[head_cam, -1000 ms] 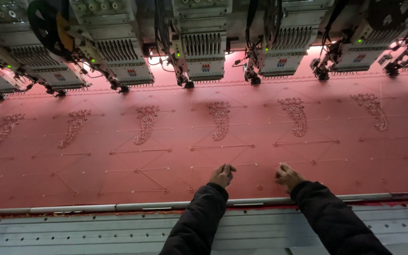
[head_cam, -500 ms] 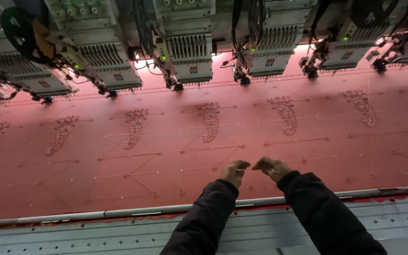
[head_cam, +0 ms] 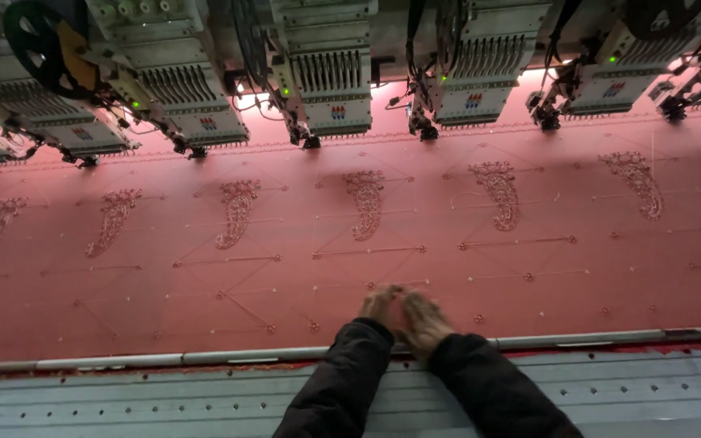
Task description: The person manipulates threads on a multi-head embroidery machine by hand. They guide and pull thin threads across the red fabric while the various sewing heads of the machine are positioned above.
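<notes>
My left hand (head_cam: 379,307) and my right hand (head_cam: 425,319) lie side by side on the near edge of a stretched pink fabric (head_cam: 164,292). Their curled fingertips meet over the cloth. The hands are blurred, so I cannot tell whether anything small is pinched between them. Both arms wear dark sleeves and reach over a metal frame rail (head_cam: 204,356). The fabric carries a row of embroidered paisley motifs, and the closest one (head_cam: 364,203) lies straight beyond my hands.
Several embroidery machine heads hang over the far side of the fabric, one (head_cam: 330,77) directly ahead, with needles close to the cloth and small green lamps lit. A dark spool wheel (head_cam: 42,40) sits at top left. A grey perforated table (head_cam: 123,405) runs along the near side.
My hands have moved toward each other until the fingertips touch; a second ago they rested apart on the fabric. The view has shifted a little to the left.
</notes>
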